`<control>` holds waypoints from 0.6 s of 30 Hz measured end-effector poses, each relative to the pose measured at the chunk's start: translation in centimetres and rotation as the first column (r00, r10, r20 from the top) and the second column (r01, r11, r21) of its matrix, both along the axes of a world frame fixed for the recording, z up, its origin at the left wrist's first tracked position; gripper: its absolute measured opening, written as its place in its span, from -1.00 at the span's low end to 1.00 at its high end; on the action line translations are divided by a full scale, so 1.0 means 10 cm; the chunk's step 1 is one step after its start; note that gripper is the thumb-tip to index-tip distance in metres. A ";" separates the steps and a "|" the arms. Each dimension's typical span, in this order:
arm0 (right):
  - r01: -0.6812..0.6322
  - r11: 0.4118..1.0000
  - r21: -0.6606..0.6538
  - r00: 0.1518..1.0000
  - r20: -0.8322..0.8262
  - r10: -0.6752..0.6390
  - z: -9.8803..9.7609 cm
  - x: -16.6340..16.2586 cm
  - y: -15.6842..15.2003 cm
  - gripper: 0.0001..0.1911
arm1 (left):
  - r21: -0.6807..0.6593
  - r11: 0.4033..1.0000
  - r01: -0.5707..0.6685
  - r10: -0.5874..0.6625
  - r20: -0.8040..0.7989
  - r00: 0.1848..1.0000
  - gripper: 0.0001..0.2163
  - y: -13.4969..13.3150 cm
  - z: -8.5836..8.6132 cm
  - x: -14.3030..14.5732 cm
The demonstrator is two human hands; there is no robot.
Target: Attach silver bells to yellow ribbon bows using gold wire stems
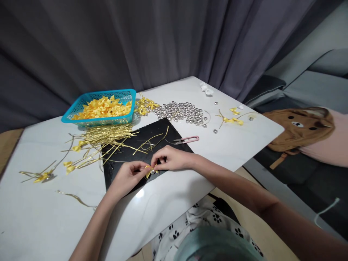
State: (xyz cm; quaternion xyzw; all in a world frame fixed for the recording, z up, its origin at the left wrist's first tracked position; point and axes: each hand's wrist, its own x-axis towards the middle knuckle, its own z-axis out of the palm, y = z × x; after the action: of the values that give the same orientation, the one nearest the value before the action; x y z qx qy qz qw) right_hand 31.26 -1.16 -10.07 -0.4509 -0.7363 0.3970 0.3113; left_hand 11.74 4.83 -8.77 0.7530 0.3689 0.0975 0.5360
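Observation:
Between my two hands, over the near edge of a black mat (119,156), is a yellow ribbon bow (148,174) with a small silver bell-like piece at its middle. My left hand (130,177) pinches the bow's left side between thumb and fingertips. My right hand (171,158) is closed in a pinch at the top of the same bow, by the silver piece. A thin wire or cord loops out below the fingers. Beyond my right hand lie pink-handled thread snips (190,139), apart from it. Loose gold twist ties (149,145) are scattered on the mat.
A blue basket (133,95) of yellow bows stands at the back left, with a heap of gold ties (108,135) before it. Many silver pieces (182,111) are spread at the back. Finished-looking bow pieces (231,119) lie right; a brown bear-faced bag (301,127) rests on the sofa.

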 end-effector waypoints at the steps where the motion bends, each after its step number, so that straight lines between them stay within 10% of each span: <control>1: 0.000 1.000 -0.004 1.000 -0.002 0.000 0.00 0.00 0.00 -0.89 | 0.000 1.000 0.006 -0.006 -0.002 1.000 -0.72 0.00 0.00 0.00; 18: 0.052 0.998 -0.040 0.999 0.005 -0.052 -0.02 -0.02 0.00 -0.86 | -0.037 0.999 -0.012 0.012 -0.004 1.000 -0.74 0.01 0.04 -0.01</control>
State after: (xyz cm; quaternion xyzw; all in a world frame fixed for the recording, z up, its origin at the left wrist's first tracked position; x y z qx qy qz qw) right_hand 31.02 -1.18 -10.23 -0.4769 -0.7167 0.4025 0.3113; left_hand 11.65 4.92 -8.39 0.7410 0.3761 0.0924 0.5486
